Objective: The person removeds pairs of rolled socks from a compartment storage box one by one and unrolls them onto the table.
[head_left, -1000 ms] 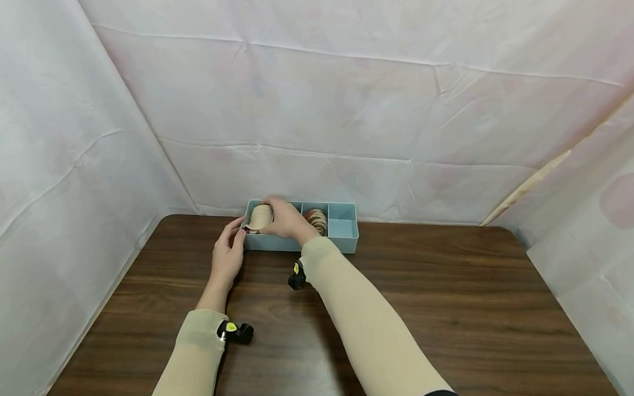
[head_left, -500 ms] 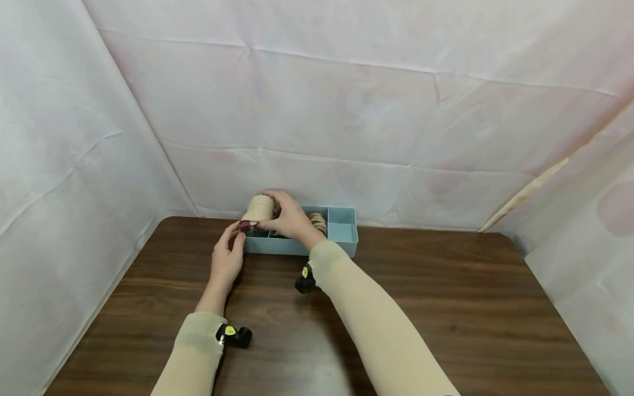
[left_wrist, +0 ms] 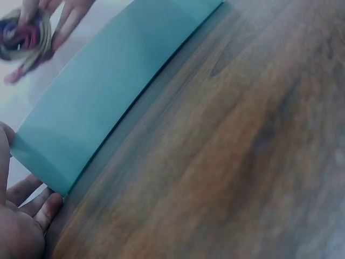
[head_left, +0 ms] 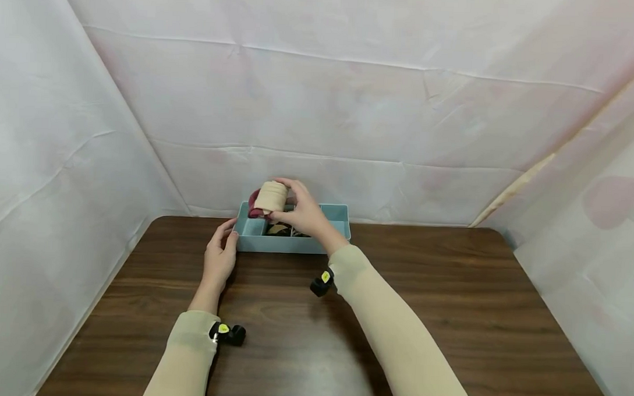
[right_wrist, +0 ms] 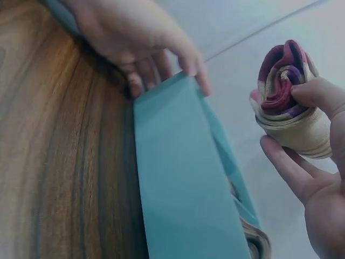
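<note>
A light blue divided organizer box [head_left: 278, 245] stands at the back edge of the wooden table. My left hand [head_left: 220, 259] grips its left end, fingers against the end wall and thumb at the near corner [right_wrist: 141, 97]. Above the box's left part, my right hand [head_left: 307, 212] holds a rolled-up cloth [head_left: 271, 197] between thumb and fingers. It is cream outside, with crimson and purple layers [right_wrist: 280, 81] spiralling inside. Bare blue floor shows in the leftmost compartment [head_left: 253, 226]. A dark and tan patterned roll [head_left: 279, 229] sits in the one beside it, partly hidden.
More rolled fabric [right_wrist: 257, 240] shows over the box's rim in the right wrist view. The right compartment [head_left: 338, 215] shows blue floor. White sheeting [head_left: 371, 136] hangs close behind the box and along both sides of the brown table [head_left: 449, 307].
My right hand has lifted the rolled-up cloth out of the leftmost compartment, up and slightly right, and its crimson end has come into view. My left hand stays on the box's end.
</note>
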Motion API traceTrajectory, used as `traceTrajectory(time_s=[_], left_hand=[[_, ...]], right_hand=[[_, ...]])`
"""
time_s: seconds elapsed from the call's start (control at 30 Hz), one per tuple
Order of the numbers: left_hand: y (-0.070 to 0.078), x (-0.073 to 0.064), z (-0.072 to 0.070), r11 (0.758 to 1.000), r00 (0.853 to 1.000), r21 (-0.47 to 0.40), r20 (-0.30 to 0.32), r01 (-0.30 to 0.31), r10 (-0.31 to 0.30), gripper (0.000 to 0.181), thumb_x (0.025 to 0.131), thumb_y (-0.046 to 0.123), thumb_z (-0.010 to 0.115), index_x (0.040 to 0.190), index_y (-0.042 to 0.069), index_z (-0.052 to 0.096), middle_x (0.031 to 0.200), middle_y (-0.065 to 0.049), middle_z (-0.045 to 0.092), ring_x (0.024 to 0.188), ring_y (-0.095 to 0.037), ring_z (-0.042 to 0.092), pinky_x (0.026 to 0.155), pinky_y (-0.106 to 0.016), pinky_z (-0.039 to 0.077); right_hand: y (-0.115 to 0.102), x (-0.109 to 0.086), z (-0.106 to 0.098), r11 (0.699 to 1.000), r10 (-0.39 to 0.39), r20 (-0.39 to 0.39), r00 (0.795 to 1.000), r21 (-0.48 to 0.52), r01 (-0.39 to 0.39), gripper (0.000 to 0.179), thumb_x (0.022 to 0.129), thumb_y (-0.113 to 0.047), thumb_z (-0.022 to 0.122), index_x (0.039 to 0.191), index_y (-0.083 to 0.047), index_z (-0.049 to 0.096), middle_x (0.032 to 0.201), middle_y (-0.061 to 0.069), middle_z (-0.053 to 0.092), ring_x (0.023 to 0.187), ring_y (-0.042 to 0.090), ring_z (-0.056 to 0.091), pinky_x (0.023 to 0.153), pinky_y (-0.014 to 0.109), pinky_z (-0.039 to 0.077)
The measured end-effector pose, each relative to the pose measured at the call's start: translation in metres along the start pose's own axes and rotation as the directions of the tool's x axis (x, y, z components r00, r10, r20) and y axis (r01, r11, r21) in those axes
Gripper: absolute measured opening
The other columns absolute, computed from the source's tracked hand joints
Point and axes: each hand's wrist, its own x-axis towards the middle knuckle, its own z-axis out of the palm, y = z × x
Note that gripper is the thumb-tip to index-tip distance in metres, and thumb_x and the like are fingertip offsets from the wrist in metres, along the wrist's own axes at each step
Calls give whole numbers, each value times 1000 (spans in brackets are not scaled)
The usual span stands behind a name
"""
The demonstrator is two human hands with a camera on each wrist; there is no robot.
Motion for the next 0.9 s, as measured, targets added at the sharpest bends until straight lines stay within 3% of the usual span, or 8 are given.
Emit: traceTrajectory(time_s=[0.37,0.63,0.73,0.8,0.9], left_hand=[[-9,8,-8,1000,1000,24,9,-9,9,44,118,35,49,160,30,56,150,-15,61,131,-29,56,102,-41,42],[-10,11,-19,999,1000,37,25,9,-10,46,118,37,48,163,30,53,151,-17,60,131,-29,55,100,-39,42],[-8,12,-24,998,999,59,34,6,-8,47,118,39,47,164,28,52,153,-18,59,132,-32,55,102,-44,44],[-4,12,-29,995,1000,100,24,-11,8,48,118,39,47,164,25,52,154,-18,58,134,-35,55,104,-51,44],[5,10,-35,980,994,181,-46,-84,94,46,116,33,50,159,18,57,152,-20,58,135,-39,55,105,-58,44]], right_hand=[[2,-57,-24,984,-38,-46,998,172,45,80,94,2,80,164,-15,45,155,9,44,127,35,65,89,41,63],[11,-99,-33,983,-87,-47,995,157,93,82,90,6,79,163,-10,46,155,12,43,130,39,63,90,43,64],[13,-111,-36,987,-89,-44,995,133,94,83,87,5,82,162,-11,47,154,12,44,129,39,64,91,42,63],[14,-118,-36,986,-97,-35,995,133,101,85,86,6,82,162,-10,47,154,13,44,128,39,64,91,44,63],[14,-126,-38,983,-109,-23,994,147,111,87,83,11,81,161,-10,47,154,13,45,125,40,64,91,49,62]])
